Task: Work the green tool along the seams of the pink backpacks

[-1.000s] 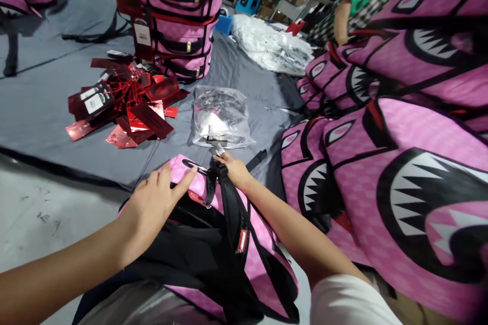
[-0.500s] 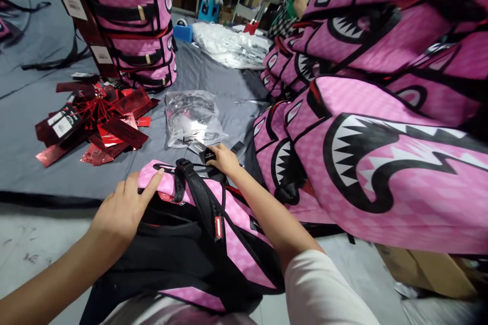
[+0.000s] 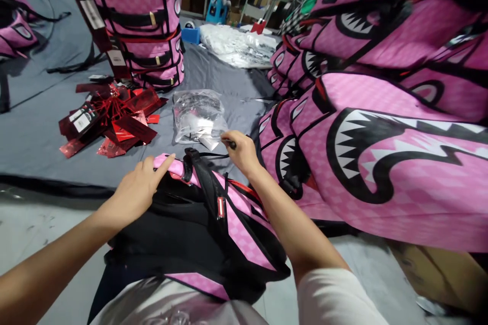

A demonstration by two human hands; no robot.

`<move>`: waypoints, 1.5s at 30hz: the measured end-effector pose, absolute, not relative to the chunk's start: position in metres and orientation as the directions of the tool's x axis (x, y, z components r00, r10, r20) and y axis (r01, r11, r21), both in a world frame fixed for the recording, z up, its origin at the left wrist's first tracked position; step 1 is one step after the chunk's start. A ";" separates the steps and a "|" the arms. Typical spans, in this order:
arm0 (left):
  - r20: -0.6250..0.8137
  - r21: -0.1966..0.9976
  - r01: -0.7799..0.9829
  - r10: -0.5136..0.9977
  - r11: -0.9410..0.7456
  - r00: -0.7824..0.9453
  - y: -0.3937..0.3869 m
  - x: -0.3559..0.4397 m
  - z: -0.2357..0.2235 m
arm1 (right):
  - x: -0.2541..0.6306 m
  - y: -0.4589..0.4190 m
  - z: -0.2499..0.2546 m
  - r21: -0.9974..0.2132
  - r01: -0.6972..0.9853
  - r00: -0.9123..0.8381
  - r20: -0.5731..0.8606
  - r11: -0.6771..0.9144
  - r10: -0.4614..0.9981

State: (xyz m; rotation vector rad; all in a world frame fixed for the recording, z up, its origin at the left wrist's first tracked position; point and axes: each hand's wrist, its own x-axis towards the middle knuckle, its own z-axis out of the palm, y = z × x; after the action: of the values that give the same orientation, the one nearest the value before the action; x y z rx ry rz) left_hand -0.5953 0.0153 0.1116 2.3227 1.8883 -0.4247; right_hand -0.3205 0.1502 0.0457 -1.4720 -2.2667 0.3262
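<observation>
A pink and black backpack lies tilted across my lap, its black back panel towards me. My left hand grips its top end, one digit stretched along the pink fabric and the others curled over the far side. Beyond the bag, my right hand is closed on a thin black strap that runs out from the buckle at the bag's top. A small pale tag shows just left of those fingers; whether they hold it too is unclear. A red and white label sits on the shoulder strap.
A clear plastic bag lies on the grey cloth. Left of it spreads a bunch of red hang tags. Stacked pink bags stand behind; more shark-mouth backpacks are piled at the right. People work at a far table.
My right hand has moved away from the bag's top, drawing the black strap out to the right. My left hand keeps its hold on the backpack. The view has shifted.
</observation>
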 end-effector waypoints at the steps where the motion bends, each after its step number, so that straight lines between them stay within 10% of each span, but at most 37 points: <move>1: -0.251 -0.018 0.978 0.948 -0.207 0.196 0.015 -0.595 0.112 | -0.318 0.134 0.054 -0.446 0.734 -0.386 0.345 0.511 0.856; 6: 0.162 0.557 0.809 0.980 -0.190 0.118 0.005 -0.580 0.123 | -0.323 0.055 0.093 -0.364 0.460 -0.436 0.702 0.810 0.563; 10: -0.153 0.967 0.238 0.951 0.088 0.268 0.000 -0.563 0.132 | -0.339 0.022 0.111 -0.241 0.337 -0.497 0.775 0.910 0.389; 16: -0.037 0.987 0.159 0.996 0.024 0.076 -0.015 -0.561 0.129 | -0.349 0.009 0.115 -0.725 0.353 -0.322 0.500 0.592 0.804; 19: 0.061 0.951 0.297 0.995 -0.084 0.085 -0.025 -0.566 0.125 | -0.355 0.006 0.115 -0.778 0.347 -0.450 0.352 0.524 0.821; 26: 0.231 0.609 0.792 0.964 -0.039 -0.129 -0.051 -0.624 0.081 | -0.374 0.008 0.106 -0.572 0.632 -0.425 0.307 0.522 0.851; 35: 0.048 0.666 0.733 0.972 0.140 -0.230 -0.059 -0.641 0.028 | -0.420 0.018 0.107 -0.298 0.784 -0.614 -0.242 0.544 0.751; 45: 0.100 0.650 0.750 0.965 0.122 -0.243 -0.056 -0.645 0.010 | -0.441 0.015 0.104 -0.114 0.772 -0.620 -0.348 0.625 0.703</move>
State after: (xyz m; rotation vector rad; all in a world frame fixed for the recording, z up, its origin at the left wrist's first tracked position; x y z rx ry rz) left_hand -0.6447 -0.0562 0.0095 1.6673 2.0599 0.8588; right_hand -0.4410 0.0146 0.1042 -1.4270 -3.0707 0.4387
